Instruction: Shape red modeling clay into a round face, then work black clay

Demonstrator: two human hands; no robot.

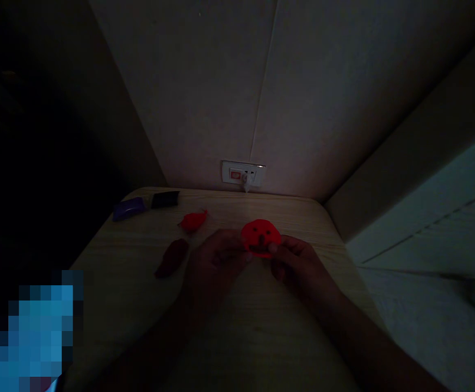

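A round red disc (260, 235) with small dark marks on it is held upright over the wooden table (237, 337). My left hand (216, 261) pinches its lower left edge. My right hand (298, 267) pinches its lower right edge. Both hands have their fingers curled in toward the disc. The scene is very dark.
On the table to the left lie a bright red lump (193, 220) and a darker red lump (172, 257). A purple object (129, 208) and a black object (165, 199) rest at the back left. A wall socket (243, 174) sits behind the table.
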